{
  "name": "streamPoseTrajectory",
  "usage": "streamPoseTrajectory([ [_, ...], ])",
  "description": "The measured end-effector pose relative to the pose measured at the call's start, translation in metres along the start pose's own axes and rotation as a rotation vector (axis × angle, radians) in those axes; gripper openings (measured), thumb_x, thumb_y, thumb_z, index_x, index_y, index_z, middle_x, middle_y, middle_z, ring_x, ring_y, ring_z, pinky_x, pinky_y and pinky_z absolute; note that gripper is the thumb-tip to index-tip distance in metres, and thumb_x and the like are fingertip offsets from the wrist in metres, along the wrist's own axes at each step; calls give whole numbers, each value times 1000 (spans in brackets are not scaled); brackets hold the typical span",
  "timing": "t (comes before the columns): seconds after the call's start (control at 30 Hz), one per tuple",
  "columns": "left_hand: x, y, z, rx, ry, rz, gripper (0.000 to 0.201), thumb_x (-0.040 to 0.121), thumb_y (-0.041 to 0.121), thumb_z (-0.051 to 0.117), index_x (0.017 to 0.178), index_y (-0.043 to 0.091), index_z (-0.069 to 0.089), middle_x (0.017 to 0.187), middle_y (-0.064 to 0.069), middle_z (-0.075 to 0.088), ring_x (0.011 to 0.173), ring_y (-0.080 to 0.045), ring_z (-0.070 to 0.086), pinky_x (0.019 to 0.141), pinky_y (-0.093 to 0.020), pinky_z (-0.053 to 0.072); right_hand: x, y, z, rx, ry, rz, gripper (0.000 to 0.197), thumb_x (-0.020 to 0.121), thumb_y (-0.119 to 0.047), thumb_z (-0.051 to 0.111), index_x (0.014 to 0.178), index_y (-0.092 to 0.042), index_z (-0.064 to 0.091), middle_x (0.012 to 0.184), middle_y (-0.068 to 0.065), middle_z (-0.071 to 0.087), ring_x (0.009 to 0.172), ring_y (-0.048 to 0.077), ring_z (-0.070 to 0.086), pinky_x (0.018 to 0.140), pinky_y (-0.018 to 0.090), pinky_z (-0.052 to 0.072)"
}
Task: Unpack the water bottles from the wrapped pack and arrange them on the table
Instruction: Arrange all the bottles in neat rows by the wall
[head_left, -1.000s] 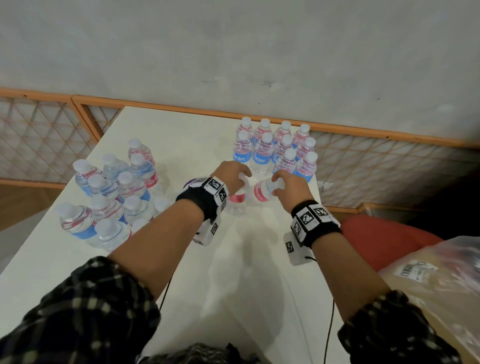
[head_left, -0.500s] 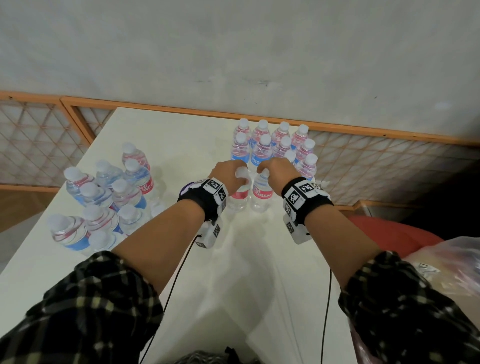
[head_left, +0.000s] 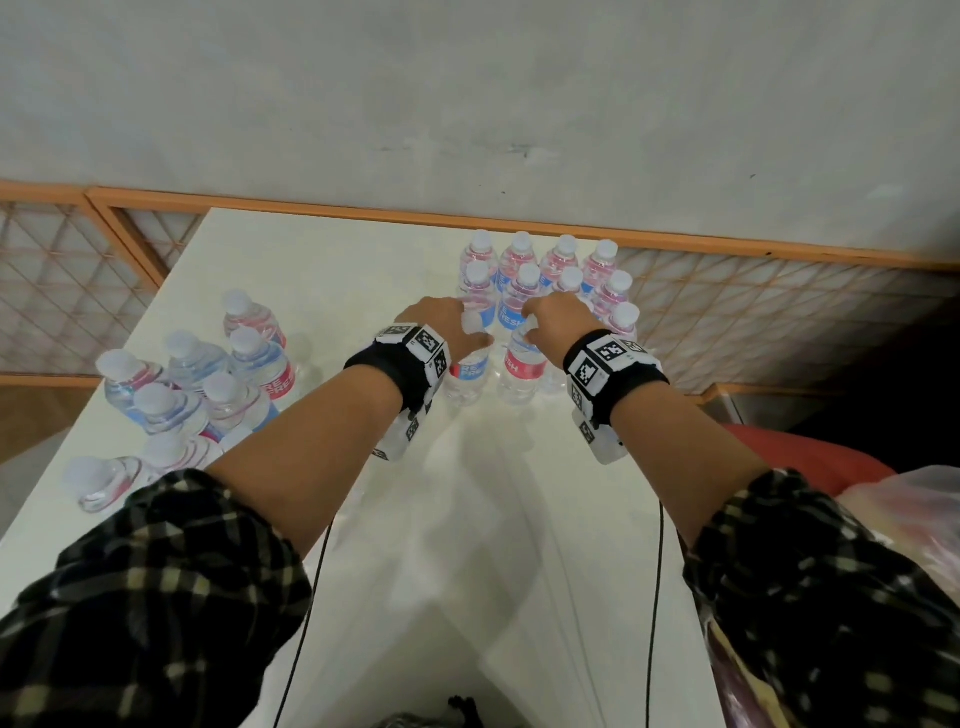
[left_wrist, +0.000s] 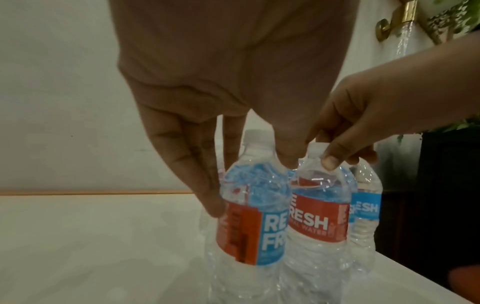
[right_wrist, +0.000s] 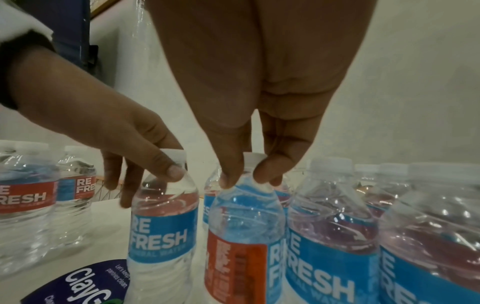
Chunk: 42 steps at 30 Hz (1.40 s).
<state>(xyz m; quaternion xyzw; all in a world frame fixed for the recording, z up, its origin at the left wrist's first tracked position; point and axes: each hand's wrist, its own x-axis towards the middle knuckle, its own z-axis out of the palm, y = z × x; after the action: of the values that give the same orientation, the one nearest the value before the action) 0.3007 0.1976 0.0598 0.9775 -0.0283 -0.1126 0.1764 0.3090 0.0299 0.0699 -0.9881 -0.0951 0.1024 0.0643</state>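
Head view, step in hand: the left hand (head_left: 441, 327) pinches the neck of one bottle (head_left: 467, 371) and the right hand (head_left: 558, 322) pinches the neck of a second bottle (head_left: 522, 371); both bottles stand upright, side by side, at the near edge of the arranged block (head_left: 550, 275) on the tabletop (head_left: 493, 519).
Head view, doing it well: judged from here, each base should sit flat and touching the row behind, in line with the columns, before the fingers let go; lifting straight up off the caps should avoid tipping the neighbours.
Head view, count: about ten white caps show in the block at the far right besides the two held bottles; hands hide part of it, so the count is not firm.
Head view, pack: the loose cluster (head_left: 208, 384) at the left shows about nine caps; whether wrap is around them cannot be told.
Left wrist view, grip: the thumb and fingers (left_wrist: 207, 185) of the left hand close on the neck just under the cap of its bottle (left_wrist: 249, 222); the right hand (left_wrist: 363, 123) does the same to the one touching it.
Left wrist view, count: three bottles, two hands.
Right wrist view, grip: the fingertips (right_wrist: 267, 170) of the right hand pinch the shoulder below the cap of its bottle (right_wrist: 241, 236), just beside the block.
Right wrist view, count: two held bottles, at least three more at the right, two at the left.
Right wrist view, extra: one dark blue label (right_wrist: 85, 286) lies at the bottom edge.
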Motion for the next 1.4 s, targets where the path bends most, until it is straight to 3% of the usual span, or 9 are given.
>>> streamPoseTrajectory([
  [0.27,0,10,-2,-51,-132,188,41,91,21,57,130,14,49,133,-9,53,119,-30,52,97,-34,40,0,2,-2,-7,-33,-4,39,88,-13,55,128,-10,54,124,19,56,110,33,55,85,34,44],
  [0.4,4,14,3,-15,-73,196,40,92,23,51,131,18,46,131,-8,54,117,-30,53,93,-34,42,-3,1,-3,-52,-71,4,32,87,-10,54,119,-6,57,113,18,60,100,33,59,76,33,46],
  [0.57,2,18,6,-20,-16,179,35,92,30,52,125,18,50,123,-9,59,110,-29,56,82,-31,40,-6,1,1,18,-39,74,37,85,-35,64,107,-7,60,102,11,63,91,27,61,81,36,51],
  [0.7,2,19,5,-24,-7,158,31,93,29,51,122,17,51,118,-10,60,104,-29,57,78,-30,40,-10,3,4,28,-40,63,39,85,-30,64,116,-8,57,112,12,61,105,30,59,84,35,49],
  [0.77,1,18,6,-33,-4,157,32,93,29,51,123,17,50,118,-10,60,105,-29,57,78,-31,40,-12,3,3,0,-65,23,40,87,-20,60,125,-12,52,121,13,58,112,31,55,85,34,44],
  [0.83,0,18,7,-41,2,165,33,93,28,51,125,16,49,120,-10,59,107,-29,56,80,-31,40,-11,5,2,-36,-64,-5,32,86,-15,60,118,-12,56,114,13,61,105,30,56,77,31,40],
  [1.03,-1,17,8,-50,9,181,34,93,26,52,125,16,49,123,-11,58,109,-31,55,84,-33,41,-6,3,2,91,-6,84,31,81,-25,69,106,-7,61,106,13,63,97,29,59,79,34,47],
  [1.13,0,13,11,-50,0,183,34,93,26,52,125,17,48,123,-11,57,110,-32,55,82,-32,39,-2,2,4,98,26,131,28,83,-30,67,95,-6,57,103,14,61,87,26,55,72,31,40],
  [1.4,7,11,14,-118,-40,156,44,95,22,50,138,23,41,133,-11,53,118,-31,53,93,-36,42,-2,-1,4,155,63,167,38,86,-30,65,108,-1,57,108,16,60,98,30,58,77,32,45],
])
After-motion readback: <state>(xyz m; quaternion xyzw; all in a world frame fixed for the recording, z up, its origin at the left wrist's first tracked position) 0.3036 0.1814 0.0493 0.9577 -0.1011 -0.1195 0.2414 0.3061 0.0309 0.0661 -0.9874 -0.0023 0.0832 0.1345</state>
